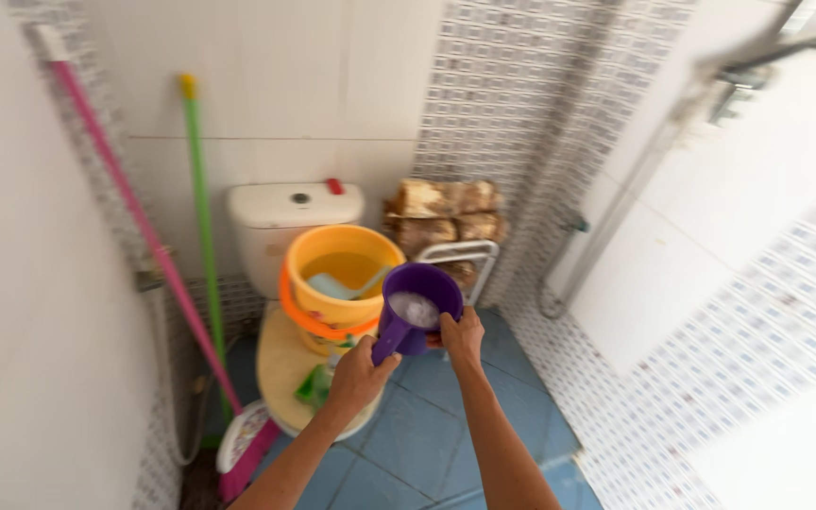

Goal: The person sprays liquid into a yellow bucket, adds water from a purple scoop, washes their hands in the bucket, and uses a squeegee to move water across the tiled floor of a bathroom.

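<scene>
Head view: left hand (pixel 359 376) has its fingers closed round the handle of a purple jug (pixel 415 312), right hand (pixel 463 337) steadying its wall, beside an orange bucket (pixel 342 283) on the toilet lid. Rigid plastic, probably wet-slick and weighted by foamy water (handle plus body seems safest).

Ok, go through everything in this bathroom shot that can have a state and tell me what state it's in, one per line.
purple jug: held up in both hands, something white and foamy inside
left hand: gripping the jug's handle
right hand: fingers on the jug's side
yellow bucket: upright on the toilet lid, liquid and a blue item inside
toilet: lid closed
pink mop: leaning on the wall
green broom: leaning on the wall
</scene>
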